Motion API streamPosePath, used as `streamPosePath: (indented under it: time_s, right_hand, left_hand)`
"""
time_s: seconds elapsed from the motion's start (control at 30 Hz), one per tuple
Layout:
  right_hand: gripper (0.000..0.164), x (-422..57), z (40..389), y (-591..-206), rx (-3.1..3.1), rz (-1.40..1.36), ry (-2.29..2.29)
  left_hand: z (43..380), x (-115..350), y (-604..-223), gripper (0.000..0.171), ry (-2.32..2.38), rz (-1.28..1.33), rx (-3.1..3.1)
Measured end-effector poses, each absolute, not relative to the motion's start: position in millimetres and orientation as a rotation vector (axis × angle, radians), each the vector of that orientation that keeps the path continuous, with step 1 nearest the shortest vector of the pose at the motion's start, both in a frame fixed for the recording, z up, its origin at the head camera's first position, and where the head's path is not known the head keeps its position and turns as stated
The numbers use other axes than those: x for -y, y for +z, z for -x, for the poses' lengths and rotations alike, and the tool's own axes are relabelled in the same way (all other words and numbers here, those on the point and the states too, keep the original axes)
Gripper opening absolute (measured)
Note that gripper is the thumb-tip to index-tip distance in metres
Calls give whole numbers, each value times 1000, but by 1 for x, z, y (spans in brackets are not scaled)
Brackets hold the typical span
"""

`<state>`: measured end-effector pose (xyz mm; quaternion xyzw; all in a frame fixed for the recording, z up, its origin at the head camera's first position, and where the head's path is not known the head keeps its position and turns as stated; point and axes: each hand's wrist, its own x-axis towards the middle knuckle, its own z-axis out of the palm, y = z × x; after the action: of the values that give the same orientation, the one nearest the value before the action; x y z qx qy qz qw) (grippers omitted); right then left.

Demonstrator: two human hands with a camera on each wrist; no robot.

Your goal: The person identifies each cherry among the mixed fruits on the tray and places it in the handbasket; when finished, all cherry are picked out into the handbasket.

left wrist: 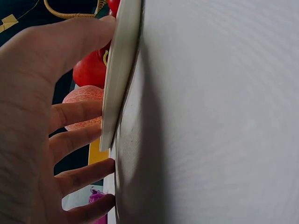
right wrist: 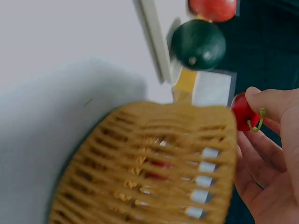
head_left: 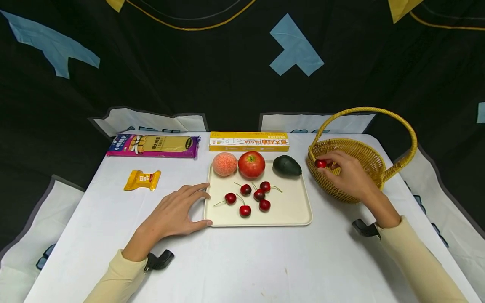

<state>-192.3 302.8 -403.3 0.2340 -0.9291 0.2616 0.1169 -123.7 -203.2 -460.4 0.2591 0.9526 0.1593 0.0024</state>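
Note:
My right hand (head_left: 350, 176) pinches a red cherry (head_left: 321, 163) between thumb and fingers, over the left rim of the yellow wicker basket (head_left: 373, 158). In the right wrist view the held cherry (right wrist: 243, 112) shows a curled green stem, and something red is visible through the basket's weave. On the left, my left hand (head_left: 172, 212) has its fingers spread, with fingertips and thumb touching the left edge of the cream tray (head_left: 227, 219). Several cherries (head_left: 245, 211) lie on the tray, along with a red apple (head_left: 251, 165), a pinkish round fruit (head_left: 225, 164) and a dark green avocado (head_left: 286, 166).
Behind the tray lies a yellow pasta box (head_left: 249, 142). A purple pasta packet (head_left: 153, 146) is at the back left, with a small yellow wrapped snack (head_left: 142, 180) in front of it. The basket's tall handle (head_left: 411, 130) arches above it. White cloth covers the table (head_left: 242, 261).

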Motion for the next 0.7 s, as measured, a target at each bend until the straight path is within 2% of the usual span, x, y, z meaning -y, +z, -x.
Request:
streamPosePath:
  time_s: [0.3, 0.7]
  right_hand:
    - [34, -326, 200, -414, 2783, -551, 704]
    - [34, -351, 212, -423, 2772, -547, 684]
  left_hand:
    - [124, 203, -460, 68, 525, -810, -2990]
    - [123, 202, -460, 67, 523, -803, -2987]
